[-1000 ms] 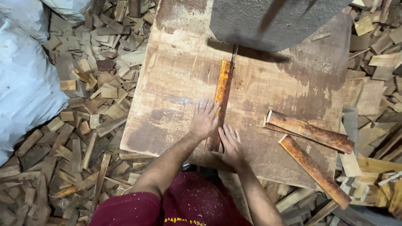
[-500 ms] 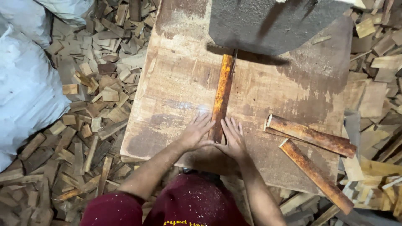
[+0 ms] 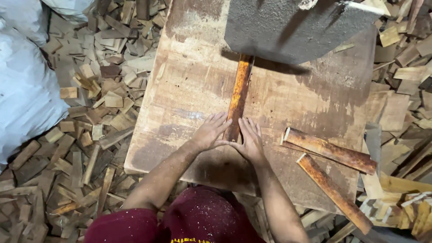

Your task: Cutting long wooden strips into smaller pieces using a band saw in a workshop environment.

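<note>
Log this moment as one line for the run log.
left hand flat against wood strip | right hand flat on its other side | strip's far end under grey block | two strips lie right on table

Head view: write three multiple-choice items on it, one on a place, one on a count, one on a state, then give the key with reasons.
1. Where does the far end of the long orange-brown wood strip lie?
A. Under the grey machine housing
B. On the white sack
C. Among the scraps on the floor

2. How many loose strips lie on the wooden table to the right of the hands?
A. None
B. Two
C. Five

3. How do the left hand and the right hand meet the long strip?
A. Both lifted clear of it
B. Fists closed round it
C. Flat, open, one on each side of its near end

Key: 1 A, the strip runs up beneath the grey block. 2 B, two reddish strips lie side by side. 3 C, the fingers are spread flat against the strip.
</note>
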